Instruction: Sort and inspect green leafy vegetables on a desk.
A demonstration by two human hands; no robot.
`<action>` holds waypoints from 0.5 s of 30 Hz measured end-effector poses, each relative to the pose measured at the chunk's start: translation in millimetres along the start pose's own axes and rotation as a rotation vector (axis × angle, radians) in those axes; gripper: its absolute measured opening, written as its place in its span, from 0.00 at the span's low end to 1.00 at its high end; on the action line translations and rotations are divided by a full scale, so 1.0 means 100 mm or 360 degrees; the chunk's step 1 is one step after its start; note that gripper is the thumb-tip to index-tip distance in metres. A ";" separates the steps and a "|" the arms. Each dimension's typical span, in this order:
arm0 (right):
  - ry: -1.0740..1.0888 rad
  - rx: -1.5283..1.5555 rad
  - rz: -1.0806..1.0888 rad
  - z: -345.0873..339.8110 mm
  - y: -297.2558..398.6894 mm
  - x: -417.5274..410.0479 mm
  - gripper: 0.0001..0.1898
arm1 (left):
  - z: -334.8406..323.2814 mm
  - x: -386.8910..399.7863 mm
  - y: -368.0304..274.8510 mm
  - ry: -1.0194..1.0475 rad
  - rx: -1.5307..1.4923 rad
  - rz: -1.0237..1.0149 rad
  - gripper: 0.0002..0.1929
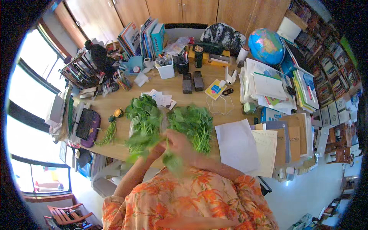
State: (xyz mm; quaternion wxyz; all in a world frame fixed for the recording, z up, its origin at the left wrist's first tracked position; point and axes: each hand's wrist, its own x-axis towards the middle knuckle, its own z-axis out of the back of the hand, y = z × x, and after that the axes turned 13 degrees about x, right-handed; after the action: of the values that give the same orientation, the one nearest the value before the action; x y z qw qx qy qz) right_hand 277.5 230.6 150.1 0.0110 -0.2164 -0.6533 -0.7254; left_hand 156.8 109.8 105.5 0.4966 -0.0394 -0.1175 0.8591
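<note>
Close together at the desk's front edge, my left hand point(156, 151) and my right hand point(176, 142) hold leafy green stems point(172, 161), blurred by motion. Leaves stick out to the left and hang below the fingers. Beyond my hands lie two heaps of leafy greens, a left heap point(145, 115) and a right heap point(191, 120), with a strip of clear plastic showing between them. A small bunch of thin stems point(110, 133) lies further left, beside a small round yellow-topped object point(118, 112).
A purple case point(92, 129) lies at left. White sheets point(237, 143) and brown folders point(294, 138) cover the right side. Across the back stand a white bin point(165, 69), two dark boxes point(192, 82), upright books point(152, 37) and a globe point(266, 46). A white cable point(220, 110) lies behind the right heap.
</note>
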 end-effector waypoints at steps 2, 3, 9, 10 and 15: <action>-0.0136 0.0320 -0.0251 0.09 -0.47 -0.09 0.15 | -0.03 0.00 -0.06 0.0073 -0.0055 0.0125 0.11; -0.0132 0.0318 -0.0257 0.17 -0.53 -0.11 0.15 | -0.05 -0.02 -0.06 0.0108 -0.0084 0.0199 0.12; -0.0424 0.0880 -0.1400 0.99 -1.31 -0.53 0.14 | -0.06 -0.23 0.08 0.0238 -0.0372 0.0137 0.11; -0.0494 0.0932 -0.1504 1.02 -1.36 -0.57 0.14 | -0.08 -0.28 0.11 0.0185 -0.0442 0.0151 0.11; -0.0511 0.0321 -0.1363 0.95 -1.46 -0.53 0.14 | 0.00 -0.36 0.15 0.0238 -0.0505 0.0292 0.10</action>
State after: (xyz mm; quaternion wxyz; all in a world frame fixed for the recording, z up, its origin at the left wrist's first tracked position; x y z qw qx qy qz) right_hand 310.7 327.7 0.0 -0.3697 -0.0347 -0.7445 -0.5548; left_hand 162.3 71.4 100.4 0.4112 -0.1914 -0.2103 0.8661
